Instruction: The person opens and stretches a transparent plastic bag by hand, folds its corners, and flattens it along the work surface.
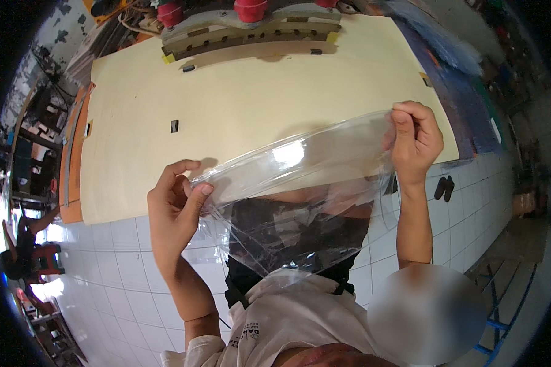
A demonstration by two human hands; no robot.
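Observation:
A clear, glossy plastic sheet point(324, 160) stretches between my two hands over the near edge of the table. My left hand point(176, 205) holds its left end, with the thumb and curled fingers around the bunched edge and the index finger reaching past it. At the upper right corner, my right hand point(417, 139) pinches the sheet between thumb and bent fingers. The top edge is pulled fairly straight, slanting up to the right. Below it the film hangs loose and creased in front of my body, which shows through.
A cream-covered table point(128, 153) carries small dark blocks point(174, 126). At its far side stands a machine bar point(251, 40) with red cylindrical parts point(251, 9). Blue plastic sheeting point(450, 92) lies on the right. Dark slippers point(444, 188) rest on the white tiled floor point(119, 269).

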